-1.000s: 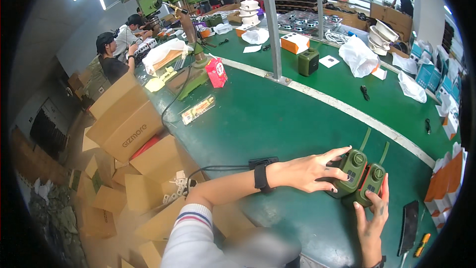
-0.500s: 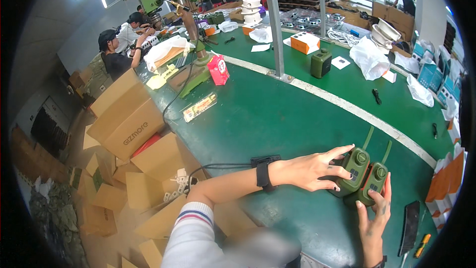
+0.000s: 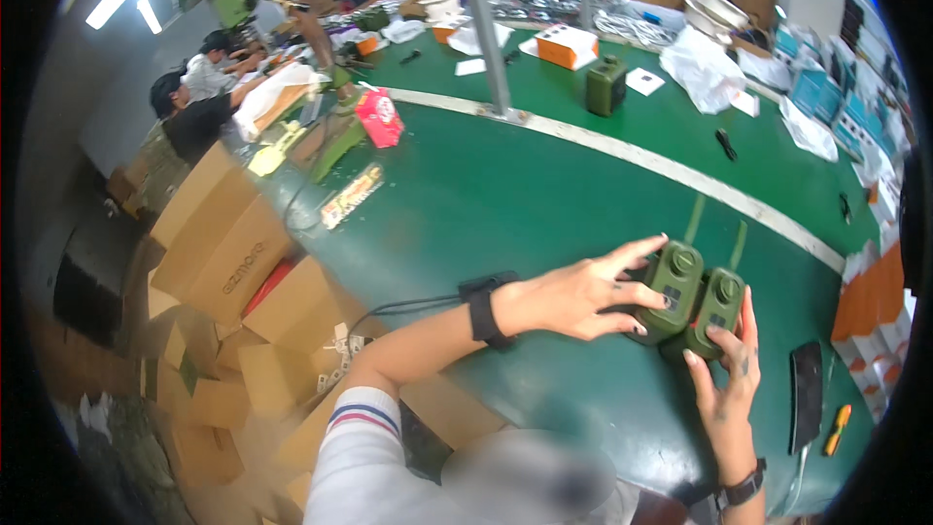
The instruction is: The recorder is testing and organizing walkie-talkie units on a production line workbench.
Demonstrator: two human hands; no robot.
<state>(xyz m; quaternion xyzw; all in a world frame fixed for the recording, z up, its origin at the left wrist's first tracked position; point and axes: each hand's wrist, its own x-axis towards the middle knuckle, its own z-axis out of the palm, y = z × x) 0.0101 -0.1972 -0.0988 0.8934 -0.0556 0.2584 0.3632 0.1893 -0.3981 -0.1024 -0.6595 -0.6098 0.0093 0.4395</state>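
Two dark green jerrycan-shaped devices stand side by side on the green table, each with a round knob, small buttons and a green strap at its far end. My left hand (image 3: 583, 299) reaches across the left device (image 3: 676, 282). Its index finger stretches along the far side, another finger touches the buttons, and the thumb is at the near side. Around the right device (image 3: 721, 301) curl the fingers of my right hand (image 3: 731, 391), one fingertip near its buttons. A bit of red shows between the devices. Their undersides are hidden.
Left of my arm are a black cabled block (image 3: 486, 284) and open cardboard boxes (image 3: 228, 262). At right lie a black flat object (image 3: 806, 399) and an orange-handled tool (image 3: 838, 430). Beyond stand a metal post (image 3: 483, 34), another green device (image 3: 606, 87) and a drill press (image 3: 316, 44).
The view has shifted, so the table and its things appear farther up and left. Both hands stay on the two devices, with little change in grip.
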